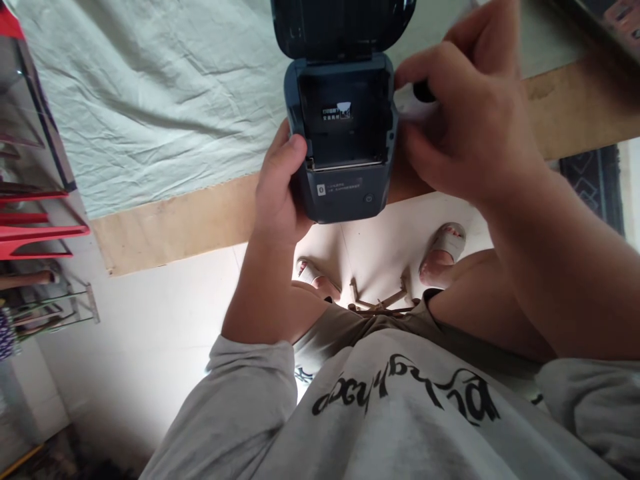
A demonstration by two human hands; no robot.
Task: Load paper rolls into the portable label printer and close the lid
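A dark blue portable label printer (345, 193) is held up over the table's near edge, its black lid (345, 27) swung open away from me. The bay inside shows a small printed sticker and no roll. My left hand (283, 183) grips the printer's left side, thumb on the top edge. At the printer's right side, my right hand (470, 113) has its fingers curled around a small white roll with a dark core (413, 107). The roll is blurred and partly hidden by the fingers. My right index fingertip is at the printer's upper right edge.
A wrinkled pale green cloth (165, 87) covers the table, with a bare wooden edge (190, 217) towards me. Red plastic stools or racks (40, 230) stand at the left. A dark-edged object (595, 33) lies at the upper right. My legs and the tiled floor (150, 320) are below.
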